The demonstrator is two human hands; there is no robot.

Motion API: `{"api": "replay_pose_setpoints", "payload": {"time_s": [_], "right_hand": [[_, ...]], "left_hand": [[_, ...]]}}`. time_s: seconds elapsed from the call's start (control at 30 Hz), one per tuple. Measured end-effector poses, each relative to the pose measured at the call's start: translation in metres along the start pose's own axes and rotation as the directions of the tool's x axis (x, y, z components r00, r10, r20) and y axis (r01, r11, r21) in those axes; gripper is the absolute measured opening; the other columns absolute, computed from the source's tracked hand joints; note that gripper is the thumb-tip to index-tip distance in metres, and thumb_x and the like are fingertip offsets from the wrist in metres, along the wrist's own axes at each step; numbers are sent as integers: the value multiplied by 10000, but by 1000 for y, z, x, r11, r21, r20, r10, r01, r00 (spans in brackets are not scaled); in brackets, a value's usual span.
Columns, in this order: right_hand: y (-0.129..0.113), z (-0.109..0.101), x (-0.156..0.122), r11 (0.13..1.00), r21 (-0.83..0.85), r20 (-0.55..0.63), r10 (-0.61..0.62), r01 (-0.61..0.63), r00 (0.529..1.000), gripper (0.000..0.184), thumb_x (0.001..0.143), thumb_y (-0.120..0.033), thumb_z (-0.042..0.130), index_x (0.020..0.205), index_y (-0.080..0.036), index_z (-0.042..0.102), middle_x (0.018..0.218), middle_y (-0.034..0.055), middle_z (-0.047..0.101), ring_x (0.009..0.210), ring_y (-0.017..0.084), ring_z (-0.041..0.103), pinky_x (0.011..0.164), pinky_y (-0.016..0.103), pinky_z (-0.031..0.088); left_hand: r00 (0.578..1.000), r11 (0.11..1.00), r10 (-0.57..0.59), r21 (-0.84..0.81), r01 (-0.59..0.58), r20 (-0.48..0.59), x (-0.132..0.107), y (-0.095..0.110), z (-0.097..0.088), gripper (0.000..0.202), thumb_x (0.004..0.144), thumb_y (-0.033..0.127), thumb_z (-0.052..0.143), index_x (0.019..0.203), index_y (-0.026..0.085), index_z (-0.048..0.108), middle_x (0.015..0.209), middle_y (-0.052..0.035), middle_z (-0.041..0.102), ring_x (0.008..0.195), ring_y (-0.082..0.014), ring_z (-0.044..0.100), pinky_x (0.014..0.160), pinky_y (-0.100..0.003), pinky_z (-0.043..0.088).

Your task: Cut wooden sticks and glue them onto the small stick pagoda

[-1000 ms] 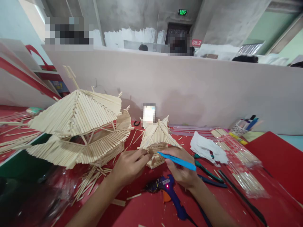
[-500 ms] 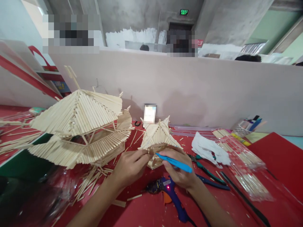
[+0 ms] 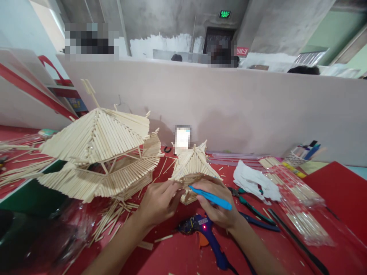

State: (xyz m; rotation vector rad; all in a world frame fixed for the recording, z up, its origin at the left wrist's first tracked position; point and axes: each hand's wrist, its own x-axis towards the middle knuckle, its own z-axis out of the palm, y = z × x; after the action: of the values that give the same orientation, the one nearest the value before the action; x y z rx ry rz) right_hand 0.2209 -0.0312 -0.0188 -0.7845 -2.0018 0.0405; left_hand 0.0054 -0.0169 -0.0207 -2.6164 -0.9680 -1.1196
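Note:
A small pavilion model (image 3: pixel 191 164) built of pale wooden sticks stands at the middle of the red table. My left hand (image 3: pixel 159 200) is closed at its front left, with fingertips pinched together just under the roof edge; whatever is between them is hidden. My right hand (image 3: pixel 219 202) grips a blue pen-shaped tool (image 3: pixel 213 198), whose narrow end points left at the model's front, close to my left fingertips. Below the hands lies a dark blue glue gun (image 3: pixel 208 233) with an orange trigger and a lit red light.
A larger stick pavilion (image 3: pixel 99 152) stands left, with loose sticks (image 3: pixel 110 221) before it. To the right are pliers (image 3: pixel 259 221), crumpled white tissue (image 3: pixel 255 181), bagged sticks (image 3: pixel 304 214) and a pen basket (image 3: pixel 295 158). A pale partition (image 3: pixel 272 110) runs behind; people sit beyond it.
The view has shifted very slightly. My left fingers have moved a little at the model's front; the right hand keeps the blue tool in nearly the same place.

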Motion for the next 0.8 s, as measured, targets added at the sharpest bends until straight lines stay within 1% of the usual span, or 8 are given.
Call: {"api": "replay_pose_setpoints", "payload": {"time_s": [0.17,0.3,0.43,0.57,0.8], "right_hand": [[-1,1,1,1000,18,9,14,-14,1000,235,908,-155,547,1117,-228,625,972,39,770,935,205,725,896,374,539],[-4,-1,5,999,38,38,30,-31,999,221,907,-144,541,1098,-220,623,974,48,762,921,206,724,880,376,550],[-6,-2,9,993,105,61,44,-50,997,217,902,-146,552,1092,-218,628,974,50,756,925,204,718,855,364,559],[-7,-2,11,983,169,53,64,-72,997,211,900,-151,557,1079,-224,642,970,53,755,913,202,717,856,362,563],[-7,0,11,980,182,55,68,-77,996,196,908,-148,575,1078,-219,641,962,48,754,908,195,714,849,358,564]], "left_hand": [[999,999,-49,-3,49,6,0,1,1,90,972,214,482,904,200,539,719,2,658,592,-137,620,557,-241,442],[999,999,-39,1,39,14,1,2,0,98,971,202,450,918,202,533,732,-6,666,600,-144,627,551,-246,443],[999,999,-33,6,33,14,2,2,-1,95,972,201,445,918,202,524,721,-4,657,591,-146,622,539,-247,440],[999,999,-41,2,41,13,2,2,-1,101,976,204,444,925,202,532,732,-7,664,611,-143,634,553,-239,444],[999,999,-47,-6,47,23,1,2,0,88,973,198,468,928,190,543,733,-7,655,599,-150,628,540,-248,439]]}}
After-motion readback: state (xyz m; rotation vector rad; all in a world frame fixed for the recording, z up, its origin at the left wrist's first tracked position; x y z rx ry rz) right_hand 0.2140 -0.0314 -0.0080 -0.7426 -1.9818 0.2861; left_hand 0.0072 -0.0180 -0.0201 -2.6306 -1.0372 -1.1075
